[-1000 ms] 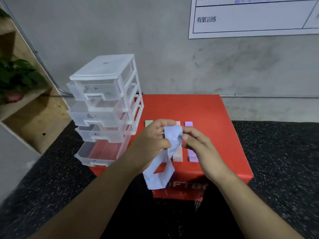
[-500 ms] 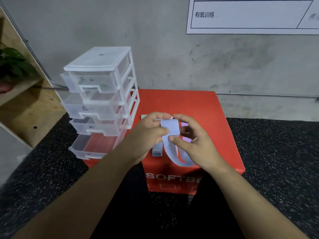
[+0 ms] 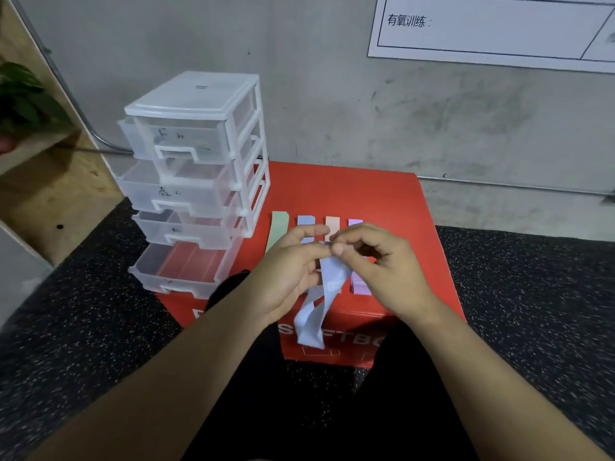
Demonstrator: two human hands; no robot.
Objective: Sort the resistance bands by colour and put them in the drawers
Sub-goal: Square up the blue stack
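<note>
While left hand (image 3: 285, 272) and right hand (image 3: 382, 271) pinch top, pale-blue band (image 3: 316, 319) hangs twisted.

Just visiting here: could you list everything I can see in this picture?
red box: one, red, centre of view
drawer unit: one, clear plastic, on the red box's left side, lowest drawer pulled out
green band, blue band, peach band, purple band: one each, side by side on the box
held band: one, pale blue, hanging between both hands
plant: one, green, far left
printed sheet: one, white, upper right
left hand: one, pinching the held band
right hand: one, pinching the held band
</note>
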